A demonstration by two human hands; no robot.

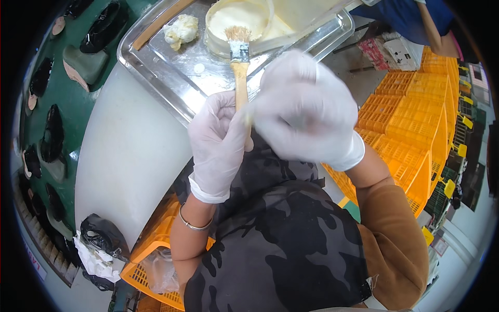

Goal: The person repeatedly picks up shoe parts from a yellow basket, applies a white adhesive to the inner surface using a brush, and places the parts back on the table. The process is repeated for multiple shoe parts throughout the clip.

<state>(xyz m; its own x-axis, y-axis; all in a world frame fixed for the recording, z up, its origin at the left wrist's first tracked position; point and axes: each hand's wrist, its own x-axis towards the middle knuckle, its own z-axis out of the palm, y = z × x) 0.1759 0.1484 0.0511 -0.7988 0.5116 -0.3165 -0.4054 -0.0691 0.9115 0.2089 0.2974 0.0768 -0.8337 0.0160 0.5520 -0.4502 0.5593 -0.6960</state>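
My left hand, in a white glove, grips the wooden handle of a flat paintbrush. The brush points up and away from me, its bristles pale at the tips. Beyond it, a round tub of creamy white liquid stands in a metal tray; in this view the bristles overlap the tub, and I cannot tell if they touch the liquid. Just right of the handle is my gloved right hand, blurred by motion, its fingers curled in part and smeared. Whether it holds anything cannot be made out.
A crumpled whitish wad and a wooden strip lie at the tray's left. Left of the white table, black shoes sit on a green surface. Orange crates stack at right. A co-worker's arm shows at upper right.
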